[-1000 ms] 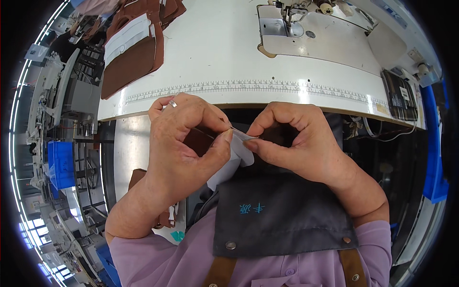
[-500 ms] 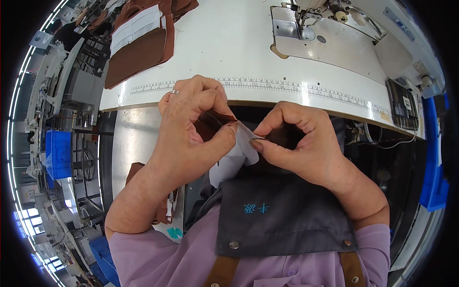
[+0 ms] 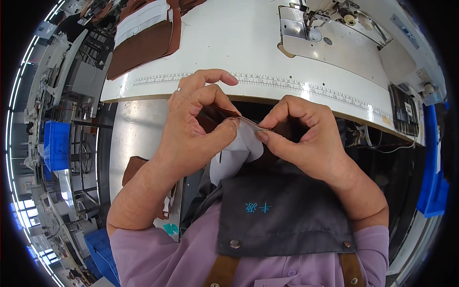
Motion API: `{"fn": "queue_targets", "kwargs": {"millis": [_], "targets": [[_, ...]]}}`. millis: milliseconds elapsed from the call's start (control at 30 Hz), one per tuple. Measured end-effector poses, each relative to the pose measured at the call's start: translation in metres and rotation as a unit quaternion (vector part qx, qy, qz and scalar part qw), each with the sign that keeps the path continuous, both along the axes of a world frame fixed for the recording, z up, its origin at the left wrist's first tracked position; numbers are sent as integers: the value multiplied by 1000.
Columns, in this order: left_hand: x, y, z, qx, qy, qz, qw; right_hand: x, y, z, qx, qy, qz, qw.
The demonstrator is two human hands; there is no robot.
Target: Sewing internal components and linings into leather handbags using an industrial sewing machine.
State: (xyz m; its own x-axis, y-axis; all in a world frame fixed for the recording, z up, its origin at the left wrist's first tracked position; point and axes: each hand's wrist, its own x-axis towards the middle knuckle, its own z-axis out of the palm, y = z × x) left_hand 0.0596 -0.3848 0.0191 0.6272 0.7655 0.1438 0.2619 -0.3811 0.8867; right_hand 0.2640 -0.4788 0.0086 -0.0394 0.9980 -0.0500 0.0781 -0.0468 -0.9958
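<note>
A piece of brown fabric with a white backing (image 3: 234, 150) is stretched between my two hands, just off the front edge of the table. My left hand (image 3: 198, 115) pinches its folded brown edge between thumb and index finger, while another finger points out above. The right hand (image 3: 306, 136) pinches the same edge a short way to the right, thumb against index finger. White cloth hangs below the pinched edge, in front of my dark apron (image 3: 287, 215). The fabric's lower part and what lies inside the curl of my left hand are partly hidden.
A white sewing table (image 3: 229, 43) with a printed ruler spans the far side. Brown and white fabric pieces (image 3: 143, 40) are stacked at its left, and a sewing machine (image 3: 313, 31) stands at the right. More brown pieces (image 3: 134, 170) lie beside my left forearm. Blue bins flank both sides.
My left hand's upper finger has lifted and stretched out to the right. The fabric edge between the hands is pulled straighter. Both hands keep their pinch.
</note>
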Motion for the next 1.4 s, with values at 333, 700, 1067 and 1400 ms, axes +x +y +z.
{"fn": "queue_targets", "kwargs": {"millis": [333,700,1067,1400], "targets": [[-5,8,-4,-67,-27,-35,997,2,1,1,8,-9,-22,1000],[0,2,-15,-63,-72,-15,995,6,5,-7,30,11,-30,999],[4,1,-22,-55,-96,-4,994,14,10,5,30,-138,10,990],[4,4,-25,-67,-134,7,989,13,17,6,62,-135,15,989]]}}
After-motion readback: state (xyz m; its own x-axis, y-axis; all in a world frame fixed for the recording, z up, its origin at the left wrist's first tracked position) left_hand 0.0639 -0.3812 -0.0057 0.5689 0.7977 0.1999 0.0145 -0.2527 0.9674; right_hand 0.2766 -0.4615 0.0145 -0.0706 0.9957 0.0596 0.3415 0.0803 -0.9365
